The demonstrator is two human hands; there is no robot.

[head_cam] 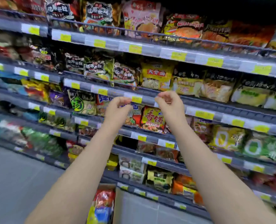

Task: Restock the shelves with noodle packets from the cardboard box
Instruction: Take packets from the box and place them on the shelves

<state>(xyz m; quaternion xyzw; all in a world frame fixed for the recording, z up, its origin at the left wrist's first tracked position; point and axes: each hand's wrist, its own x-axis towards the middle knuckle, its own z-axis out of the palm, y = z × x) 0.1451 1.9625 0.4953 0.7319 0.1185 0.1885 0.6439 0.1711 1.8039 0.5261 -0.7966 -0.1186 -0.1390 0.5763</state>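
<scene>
Both my arms reach up toward the store shelves (150,97). My left hand (118,109) hovers in front of the third shelf's price rail, its fingers loosely curled and holding nothing. My right hand (168,102) is level with it, a little to the right, fingers also loosely curled and empty. Between and just below the hands stands a red and yellow noodle packet (152,118) on the shelf. The cardboard box (106,201) sits on the floor under my left forearm, with red, yellow and blue noodle packets (101,207) inside.
Several tiers of grey shelves packed with noodle packets fill the view, each edged with a rail of yellow price tags (136,99). Grey floor (20,183) lies to the lower left of the box.
</scene>
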